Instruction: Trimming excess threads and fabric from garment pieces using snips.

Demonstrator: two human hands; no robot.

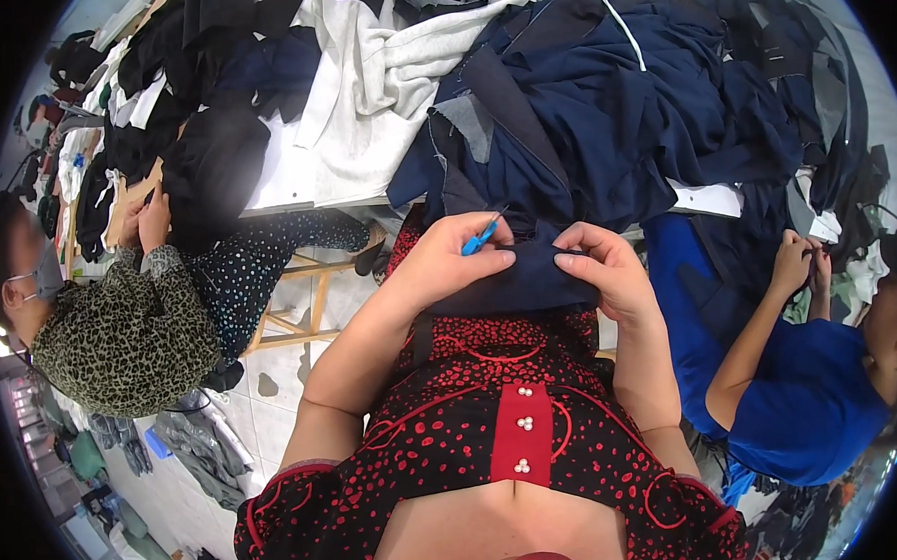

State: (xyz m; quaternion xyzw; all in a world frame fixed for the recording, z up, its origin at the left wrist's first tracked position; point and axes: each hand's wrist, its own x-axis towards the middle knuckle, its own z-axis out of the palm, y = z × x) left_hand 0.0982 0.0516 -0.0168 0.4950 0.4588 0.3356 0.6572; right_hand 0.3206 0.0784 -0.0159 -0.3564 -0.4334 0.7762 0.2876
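In front of my body my two hands hold a dark navy garment piece [529, 281] close to the table's near edge. My left hand [449, 260] is closed, its thumb pressing on the left part of the cloth. In the same hand sits a small blue-handled tool [478, 238] with a thin pointed tip; its exact kind is hard to make out. My right hand [614, 270] pinches the cloth's upper right edge between thumb and fingers. The lower part of the cloth hangs over my lap.
Navy garments [616, 107] and light grey cloth [378, 67] are heaped on the white table [707, 198]. At left a person in a patterned top [126, 336] handles dark cloth; another in blue [814, 396] works at right. A wooden stool [313, 294] stands left.
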